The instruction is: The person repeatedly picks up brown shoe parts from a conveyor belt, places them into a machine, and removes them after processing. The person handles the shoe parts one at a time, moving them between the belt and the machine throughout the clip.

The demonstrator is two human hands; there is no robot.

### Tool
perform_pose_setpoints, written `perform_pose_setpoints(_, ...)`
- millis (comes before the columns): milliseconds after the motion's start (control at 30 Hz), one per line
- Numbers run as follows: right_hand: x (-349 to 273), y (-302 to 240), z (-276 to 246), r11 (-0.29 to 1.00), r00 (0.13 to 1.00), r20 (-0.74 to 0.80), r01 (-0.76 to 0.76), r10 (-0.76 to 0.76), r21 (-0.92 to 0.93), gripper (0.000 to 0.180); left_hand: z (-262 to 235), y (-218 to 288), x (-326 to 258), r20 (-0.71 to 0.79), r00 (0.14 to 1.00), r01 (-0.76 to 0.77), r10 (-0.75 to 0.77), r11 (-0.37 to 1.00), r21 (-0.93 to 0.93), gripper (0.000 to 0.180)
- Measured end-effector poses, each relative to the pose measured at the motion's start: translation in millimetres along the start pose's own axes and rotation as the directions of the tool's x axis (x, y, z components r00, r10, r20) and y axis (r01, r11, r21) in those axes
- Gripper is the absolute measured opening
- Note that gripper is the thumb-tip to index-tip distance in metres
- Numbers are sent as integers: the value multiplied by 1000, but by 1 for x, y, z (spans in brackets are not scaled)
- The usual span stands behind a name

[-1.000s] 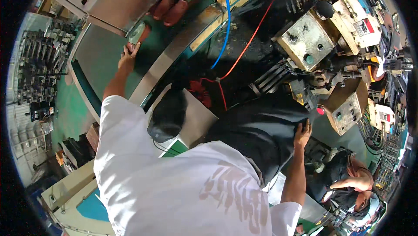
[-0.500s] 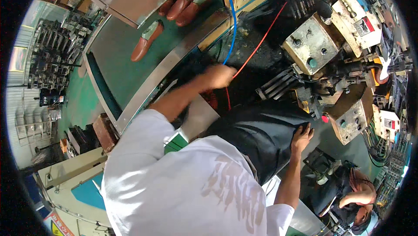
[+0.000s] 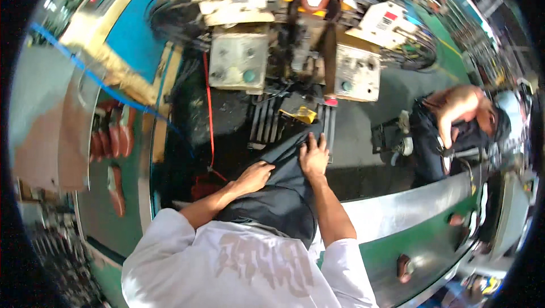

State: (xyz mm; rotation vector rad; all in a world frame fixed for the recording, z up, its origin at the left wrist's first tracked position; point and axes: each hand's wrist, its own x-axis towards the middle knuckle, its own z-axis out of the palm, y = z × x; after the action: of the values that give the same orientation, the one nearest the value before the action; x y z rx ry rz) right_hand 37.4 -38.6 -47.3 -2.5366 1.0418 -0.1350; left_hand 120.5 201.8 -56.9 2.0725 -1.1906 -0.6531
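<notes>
My left hand (image 3: 254, 178) lies on the thigh of my black trousers (image 3: 281, 197), fingers pointing inward and holding nothing. Near the knee rests my right hand (image 3: 314, 156), palm down on the cloth with its fingers spread. Just beyond my knees are a yellow piece (image 3: 301, 115) and dark metal bars (image 3: 265, 120) at the foot of a machine (image 3: 304, 41). A thin red cord (image 3: 209, 115) hangs left of the bars, and a blue hose (image 3: 108, 88) runs farther left.
Two control boxes (image 3: 237, 61) (image 3: 356, 73) flank the machine. Brown shoes (image 3: 116, 132) stand on a green surface at left; another shoe (image 3: 403, 268) lies on the green belt at right. A co-worker (image 3: 454, 120) sits bent over at right. A metal rail (image 3: 409, 200) runs beside me.
My view has swung to the right, toward the machine. The left hand has come back from beside the blue hose and red cord onto my thigh. My right hand stays on my leg.
</notes>
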Motion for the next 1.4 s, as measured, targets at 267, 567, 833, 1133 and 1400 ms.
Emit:
perform_pose_setpoints(267,-4,5,-7,997,1000,-24,-2,4,79,59,13,-2,4,42,999,8,-11,999,51,34)
perform_pose_setpoints(567,-8,9,-5,992,999,-32,7,-3,129,59,7,4,0,29,998,51,-51,999,5,35)
perform_pose_setpoints(833,-8,7,-9,986,1000,-27,-10,14,165,58,10,0,2,21,999,33,-33,999,-7,33)
perform_pose_setpoints(1133,-5,11,-6,983,999,-29,-17,22,184,59,-67,-16,58,-6,997,79,-83,965,-250,32)
perform_pose_setpoints(1400,-5,5,-7,980,998,-43,-34,43,194,58,-232,37,166,-242,970,-104,-35,835,-540,35)
